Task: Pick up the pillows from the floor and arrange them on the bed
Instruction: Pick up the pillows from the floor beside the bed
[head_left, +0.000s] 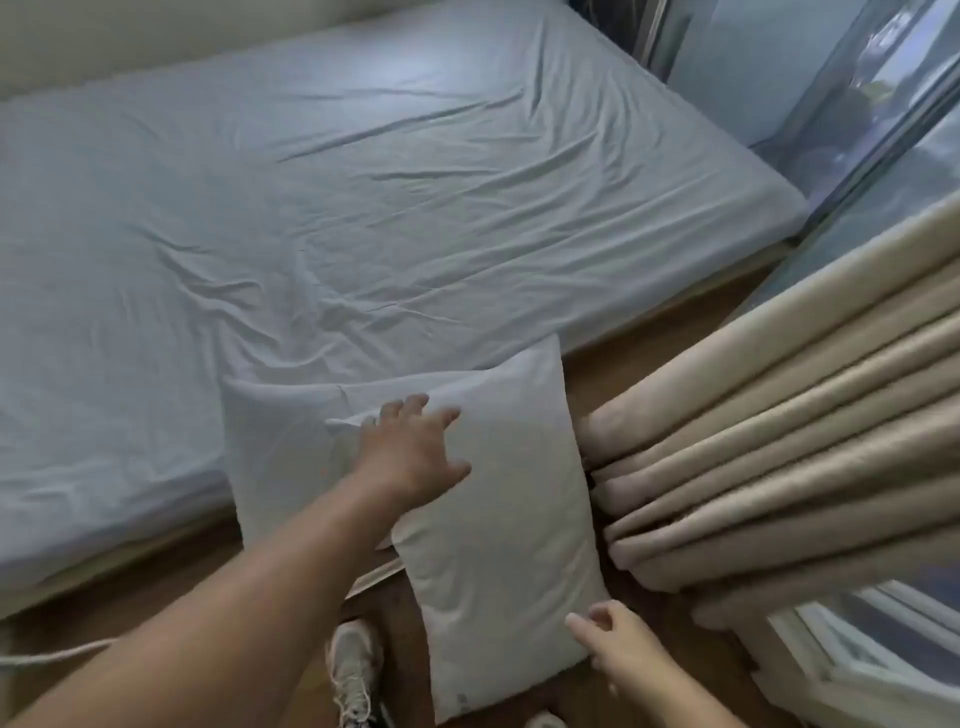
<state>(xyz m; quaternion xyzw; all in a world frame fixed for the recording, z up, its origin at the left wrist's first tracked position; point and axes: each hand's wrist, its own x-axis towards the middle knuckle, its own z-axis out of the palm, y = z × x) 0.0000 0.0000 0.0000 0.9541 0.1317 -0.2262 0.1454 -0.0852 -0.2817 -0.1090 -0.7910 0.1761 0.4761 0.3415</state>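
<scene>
Two white pillows lean against the near side of the bed (363, 182), which has a wrinkled pale blue sheet. The front pillow (509, 519) stands on the wooden floor, tilted, overlapping the rear pillow (280, 447) behind it to the left. My left hand (415, 452) lies spread on the front pillow's upper left part, fingers apart. My right hand (618, 644) touches that pillow's lower right edge, fingers loosely curled, nothing clasped in them.
Bunched beige curtains (779, 441) hang right of the pillows, in front of a glass window (883, 156). My grey sneaker (353, 670) stands on the wooden floor (130, 577) below the pillows. A white cord (47, 657) lies on the floor at left.
</scene>
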